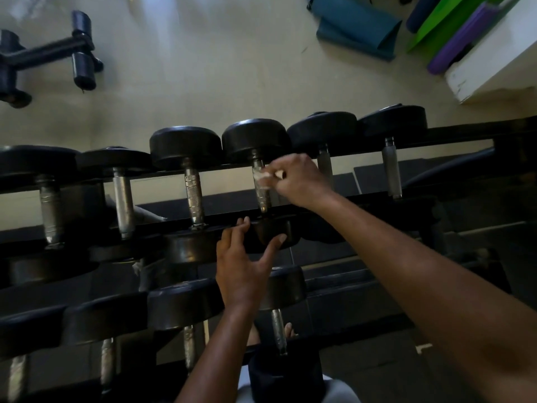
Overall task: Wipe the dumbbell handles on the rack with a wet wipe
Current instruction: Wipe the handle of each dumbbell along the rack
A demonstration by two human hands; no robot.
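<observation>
A black two-tier rack (453,135) holds a row of black dumbbells with knurled metal handles. My right hand (299,181) pinches a small white wet wipe (266,178) against the upper part of the fourth dumbbell's handle (263,196) on the top tier. My left hand (241,263) is spread open just below, thumb and fingertips touching the near head (274,232) of that same dumbbell. Neighbouring handles (194,193) on both sides lie bare.
A lower tier of dumbbells (186,309) sits nearer to me. Beyond the rack lie beige floor, a black bench frame (43,53) at far left, rolled teal, green and purple mats (363,27) and a white ledge (494,62) at far right.
</observation>
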